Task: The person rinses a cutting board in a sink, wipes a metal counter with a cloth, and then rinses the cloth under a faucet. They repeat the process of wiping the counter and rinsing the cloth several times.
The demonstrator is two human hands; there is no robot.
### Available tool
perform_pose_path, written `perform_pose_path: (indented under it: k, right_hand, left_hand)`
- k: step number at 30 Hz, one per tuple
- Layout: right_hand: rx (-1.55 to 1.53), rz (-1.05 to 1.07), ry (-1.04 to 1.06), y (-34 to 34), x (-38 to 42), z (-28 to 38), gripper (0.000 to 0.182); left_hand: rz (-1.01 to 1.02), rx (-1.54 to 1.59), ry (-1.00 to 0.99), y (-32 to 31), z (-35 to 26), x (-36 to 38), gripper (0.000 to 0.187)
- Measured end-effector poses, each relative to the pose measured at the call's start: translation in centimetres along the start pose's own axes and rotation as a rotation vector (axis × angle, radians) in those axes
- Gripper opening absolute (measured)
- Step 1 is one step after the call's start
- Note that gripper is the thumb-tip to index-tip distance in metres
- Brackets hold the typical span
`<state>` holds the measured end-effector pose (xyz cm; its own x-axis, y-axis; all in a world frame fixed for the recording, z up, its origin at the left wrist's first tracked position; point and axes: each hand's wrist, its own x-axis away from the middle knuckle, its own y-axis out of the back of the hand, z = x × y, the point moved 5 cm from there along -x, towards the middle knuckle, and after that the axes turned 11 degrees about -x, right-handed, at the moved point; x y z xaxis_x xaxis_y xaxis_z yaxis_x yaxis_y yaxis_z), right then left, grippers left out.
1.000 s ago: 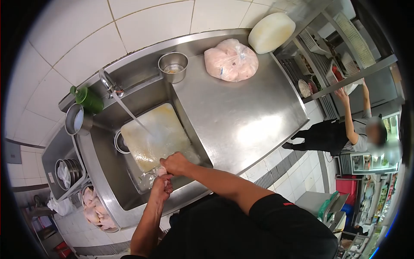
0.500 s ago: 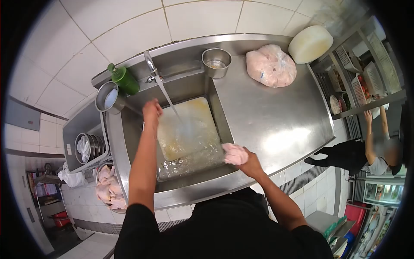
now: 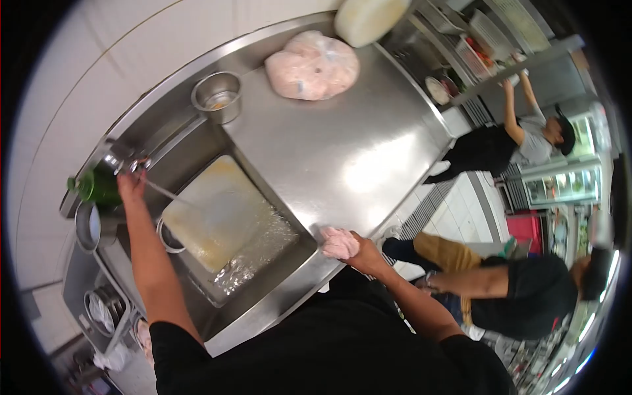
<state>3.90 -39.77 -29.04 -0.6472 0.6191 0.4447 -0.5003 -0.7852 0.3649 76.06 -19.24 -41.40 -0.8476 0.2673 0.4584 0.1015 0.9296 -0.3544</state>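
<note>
My left hand [image 3: 133,184] is raised to the faucet [image 3: 136,164] at the back of the sink, its fingers closed on the tap. Water still runs from the spout onto a pale, stained board [image 3: 214,204] lying in the sink basin [image 3: 276,197]. A round metal pot [image 3: 170,237] shows partly beside the board. My right hand [image 3: 364,255] grips a crumpled pink cloth [image 3: 340,243] over the front edge of the sink, at the corner near the steel counter.
On the counter [image 3: 296,158] are a metal pot [image 3: 218,99], a bag of pale pink meat [image 3: 313,66] and a big whitish block [image 3: 370,20]. A green bottle [image 3: 97,186] stands left of the faucet. Two people [image 3: 533,289] are at the right, one by shelves.
My left hand has moved from above the basin to the faucet. The view has turned right, and a second person in black has come into view. My right hand still holds the cloth.
</note>
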Motion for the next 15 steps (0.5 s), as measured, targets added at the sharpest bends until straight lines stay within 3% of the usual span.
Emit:
perform_pose_path:
  k: [2,4,6,7,8,10,12,14,15]
  right_hand:
    - [0.029,-0.003,-0.102,0.2,-0.4,1.0,0.067]
    - [0.084,-0.033,-0.1,0.0,-0.6,1.4,0.07]
    - [0.026,-0.062,-0.04,-0.5,-1.1,0.5,0.073]
    - [-0.021,-0.067,0.027,-1.1,-1.6,-0.1,0.075]
    - [-0.031,-0.088,0.022,-2.1,-2.5,-1.9,0.075]
    - [-0.511,-0.098,0.058,-4.5,-4.4,-5.2,0.085]
    - [-0.633,0.178,0.172,-3.3,-2.7,7.5,0.097]
    - [-0.589,0.255,-0.128,-2.1,-1.5,8.1,0.104]
    - [-0.603,0.219,-0.128,-1.1,-0.6,7.5,0.104]
  left_hand:
    - [-0.109,-0.176,-0.162,-0.6,0.4,4.2,0.043]
    - [-0.195,-0.081,-0.267,-0.4,2.4,9.2,0.046]
    - [-0.147,-0.232,-0.352,-3.2,5.5,17.1,0.04]
    - [0.051,-0.363,-0.388,-5.3,7.8,21.6,0.04]
    - [0.196,-0.414,-0.289,-5.9,12.3,24.0,0.046]
    - [0.491,-0.342,0.011,-14.3,16.8,37.7,0.073]
    - [0.867,-0.417,-0.028,-17.7,20.5,44.9,0.092]
    - [0.775,-0.412,0.0,-19.7,22.4,47.5,0.107]
    - [0.811,-0.418,0.011,-20.5,23.0,48.4,0.107]
